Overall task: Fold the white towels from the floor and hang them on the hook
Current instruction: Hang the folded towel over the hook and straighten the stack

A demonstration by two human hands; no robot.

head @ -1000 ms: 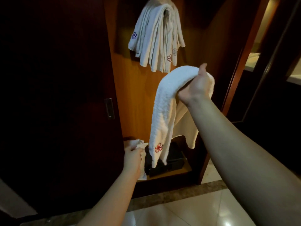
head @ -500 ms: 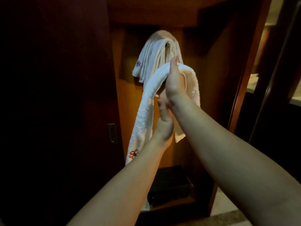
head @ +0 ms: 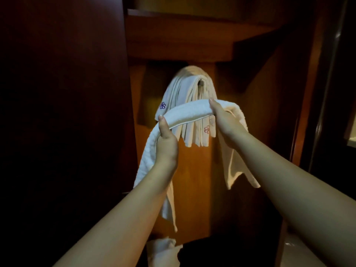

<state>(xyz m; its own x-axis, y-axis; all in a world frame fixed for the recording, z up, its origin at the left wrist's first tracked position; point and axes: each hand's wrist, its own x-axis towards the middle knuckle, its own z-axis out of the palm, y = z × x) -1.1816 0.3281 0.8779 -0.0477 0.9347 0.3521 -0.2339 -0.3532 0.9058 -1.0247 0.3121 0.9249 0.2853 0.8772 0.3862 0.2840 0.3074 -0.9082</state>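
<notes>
The left hand point(head: 167, 145) and right hand point(head: 224, 120) each keep a closed grip on the towel point(head: 189, 110), stretched just below the hanging towels point(head: 189, 89). It should rise level over the hook point(head: 201, 84), tails even.

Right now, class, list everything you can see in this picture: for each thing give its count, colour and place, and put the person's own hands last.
held towel: one, white, stretched between both hands in front of the hanging ones, ends drooping on each side
hanging towels: several folded, exact count unclear, white with small flower emblems, draped over a mostly hidden hook on the back panel
loose towel: one, white, crumpled low at the bottom of the frame
wardrobe back panel: one, orange-brown wood, behind the towels
sliding door: one, dark wood, on the left
left hand: one, grips the held towel's left part
right hand: one, grips the held towel's right part
</notes>
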